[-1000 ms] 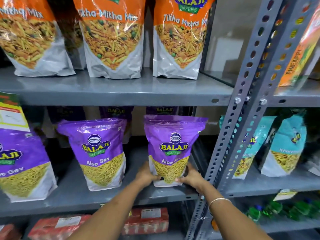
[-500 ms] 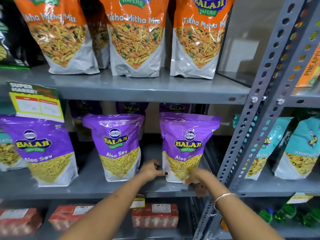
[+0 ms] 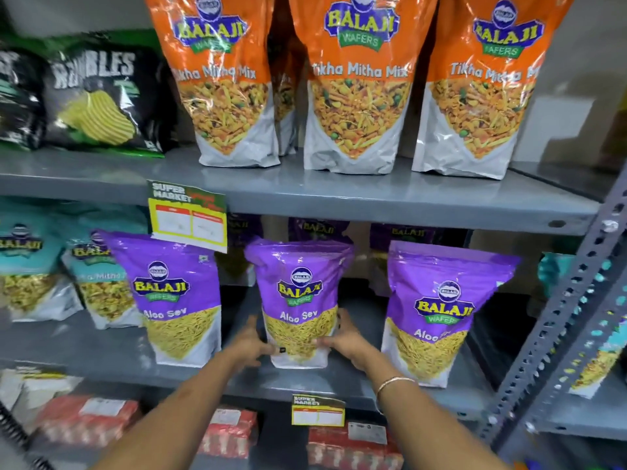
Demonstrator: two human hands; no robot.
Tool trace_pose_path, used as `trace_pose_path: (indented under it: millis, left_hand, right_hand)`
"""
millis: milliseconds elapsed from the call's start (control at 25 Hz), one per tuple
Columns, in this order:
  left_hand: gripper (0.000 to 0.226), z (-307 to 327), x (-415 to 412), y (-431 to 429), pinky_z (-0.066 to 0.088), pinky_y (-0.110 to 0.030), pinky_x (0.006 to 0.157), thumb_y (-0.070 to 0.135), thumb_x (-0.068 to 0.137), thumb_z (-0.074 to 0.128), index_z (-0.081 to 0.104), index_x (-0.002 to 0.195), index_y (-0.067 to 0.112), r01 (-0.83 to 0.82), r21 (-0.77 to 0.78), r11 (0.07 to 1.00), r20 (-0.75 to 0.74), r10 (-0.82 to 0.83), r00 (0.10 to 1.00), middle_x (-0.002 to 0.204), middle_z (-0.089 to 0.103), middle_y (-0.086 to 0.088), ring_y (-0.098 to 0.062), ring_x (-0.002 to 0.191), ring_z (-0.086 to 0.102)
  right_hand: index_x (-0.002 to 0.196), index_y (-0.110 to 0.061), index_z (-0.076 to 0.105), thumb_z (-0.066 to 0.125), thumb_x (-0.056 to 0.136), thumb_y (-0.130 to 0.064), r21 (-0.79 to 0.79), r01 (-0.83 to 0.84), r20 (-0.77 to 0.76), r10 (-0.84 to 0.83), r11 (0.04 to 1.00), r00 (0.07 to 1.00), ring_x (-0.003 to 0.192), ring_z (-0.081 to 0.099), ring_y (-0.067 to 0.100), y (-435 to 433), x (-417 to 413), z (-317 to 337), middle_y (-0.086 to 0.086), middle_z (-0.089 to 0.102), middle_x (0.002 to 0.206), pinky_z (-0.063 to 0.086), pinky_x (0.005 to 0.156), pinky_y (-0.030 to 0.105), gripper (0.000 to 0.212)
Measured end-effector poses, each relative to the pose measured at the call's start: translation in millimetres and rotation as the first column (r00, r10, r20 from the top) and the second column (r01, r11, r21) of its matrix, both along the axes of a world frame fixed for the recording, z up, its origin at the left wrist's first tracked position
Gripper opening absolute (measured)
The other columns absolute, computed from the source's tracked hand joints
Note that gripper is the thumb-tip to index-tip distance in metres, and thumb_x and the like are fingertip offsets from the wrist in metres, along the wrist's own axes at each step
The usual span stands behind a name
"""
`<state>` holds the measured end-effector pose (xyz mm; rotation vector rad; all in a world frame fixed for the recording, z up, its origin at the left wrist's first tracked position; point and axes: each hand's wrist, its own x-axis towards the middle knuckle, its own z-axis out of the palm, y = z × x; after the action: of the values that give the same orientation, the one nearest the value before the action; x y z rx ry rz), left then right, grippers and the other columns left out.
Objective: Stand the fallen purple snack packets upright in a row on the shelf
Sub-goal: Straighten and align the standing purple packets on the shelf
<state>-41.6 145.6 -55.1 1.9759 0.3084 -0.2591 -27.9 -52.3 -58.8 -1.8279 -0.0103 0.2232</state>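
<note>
Grey steel shelf (image 3: 339,385), middle tier: you are bracing the centre purple packet (image 3: 298,300) upright, left hand (image 3: 252,344) and right hand (image 3: 342,340) cupping its lower corners. Keep its base flat and level with the left packet (image 3: 176,300) and right packet (image 3: 437,313). A second ago you were holding the rightmost one; orange packets (image 3: 356,83) are standing above.

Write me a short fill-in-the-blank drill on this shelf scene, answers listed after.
1. Both hands grip the ____ purple packet of the front three.
2. The orange packets stand on the shelf ____ the purple ones.
3. The bracelet is on the ____ wrist.
4. The purple packets read Aloo ____.

Answers: middle; above; right; Sev
</note>
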Motion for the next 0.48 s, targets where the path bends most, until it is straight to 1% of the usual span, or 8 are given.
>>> trace_pose_path:
  millis: [40,80,160,200,280,320,400,480]
  left_hand:
    - [0.087,-4.7,6.7,1.5,0.048,-0.032,0.066,0.002,0.074,0.072,0.023,0.145,0.014,0.01,-0.078,0.997,0.016,-0.009,1.0,0.129,0.047,-0.009,-0.027,0.111,0.051]
    - [0.08,-10.3,12.1,2.0,0.048,-0.029,0.06,0.001,0.073,0.073,0.03,0.14,0.013,0.018,-0.095,0.995,0.027,-0.016,1.0,0.121,0.051,-0.008,-0.024,0.104,0.052]
    - [0.074,-12.9,16.3,2.7,0.047,-0.026,0.053,-0.001,0.072,0.073,0.035,0.134,0.011,0.011,-0.139,0.99,0.03,-0.007,1.0,0.12,0.054,-0.011,-0.023,0.1,0.051]
    - [0.071,-14.1,18.2,2.2,0.047,-0.026,0.052,-0.002,0.073,0.072,0.035,0.133,0.011,0.01,-0.162,0.987,0.039,-0.004,0.999,0.12,0.054,-0.012,-0.023,0.1,0.051]
    - [0.066,-13.4,18.5,0.8,0.048,-0.027,0.054,-0.003,0.074,0.07,0.037,0.129,0.01,0.014,-0.201,0.98,0.057,-0.003,0.998,0.116,0.053,-0.011,-0.024,0.1,0.051]
    - [0.064,-14.3,20.9,1.5,0.049,-0.028,0.057,-0.003,0.074,0.071,0.038,0.128,0.01,0.02,-0.214,0.977,0.063,-0.006,0.998,0.115,0.052,-0.011,-0.024,0.1,0.051]
    - [0.065,-16.7,24.7,1.5,0.053,-0.033,0.061,-0.002,0.071,0.073,0.04,0.125,0.009,0.034,-0.221,0.975,0.084,-0.016,0.996,0.114,0.053,-0.011,-0.025,0.099,0.053]
    - [0.062,-15.3,24.6,0.2,0.054,-0.033,0.058,-0.003,0.07,0.074,0.041,0.121,0.008,0.04,-0.22,0.975,0.096,-0.019,0.995,0.111,0.054,-0.01,-0.025,0.098,0.053]
  right_hand:
    - [0.114,-0.014,0.041,0.083,0.058,-0.001,0.025,0.047,0.025,-0.047,0.999,0.999,0.111,0.055,0.023,4.1,-0.3,-4.6,0.016,0.056,0.125,0.049,0.091,0.032,0.071]
    - [0.108,-0.018,0.041,0.086,0.051,-0.01,0.007,0.09,0.05,-0.09,0.996,0.995,0.113,0.056,0.028,7.1,-0.2,-11.0,0.017,0.057,0.124,0.048,0.096,0.039,0.073]
    - [0.108,-0.017,0.041,0.086,0.04,-0.028,-0.067,0.152,0.082,-0.147,0.986,0.986,0.114,0.057,0.032,10.9,-2.3,-21.8,0.018,0.058,0.122,0.046,0.099,0.047,0.083]
    - [0.112,-0.013,0.041,0.086,0.043,-0.028,-0.104,0.185,0.089,-0.176,0.977,0.98,0.113,0.057,0.032,11.8,-2.9,-23.8,0.018,0.059,0.121,0.046,0.098,0.047,0.084]
    - [0.115,-0.007,0.042,0.085,0.056,-0.014,-0.154,0.236,0.101,-0.222,0.959,0.97,0.112,0.057,0.032,13.7,-6.7,-15.6,0.018,0.06,0.121,0.046,0.097,0.045,0.073]
    - [0.113,-0.009,0.042,0.083,0.06,-0.008,-0.144,0.256,0.105,-0.242,0.956,0.964,0.113,0.057,0.033,13.4,-3.6,-14.2,0.018,0.06,0.121,0.047,0.096,0.044,0.067]
    - [0.105,-0.014,0.04,0.082,0.061,-0.001,-0.132,0.275,0.103,-0.262,0.953,0.959,0.113,0.058,0.033,13.9,0.1,-10.3,0.02,0.06,0.121,0.047,0.096,0.045,0.062]
    - [0.103,-0.015,0.038,0.082,0.06,-0.001,-0.133,0.28,0.102,-0.268,0.951,0.958,0.113,0.058,0.034,13.0,3.0,-10.5,0.02,0.06,0.121,0.047,0.097,0.047,0.063]
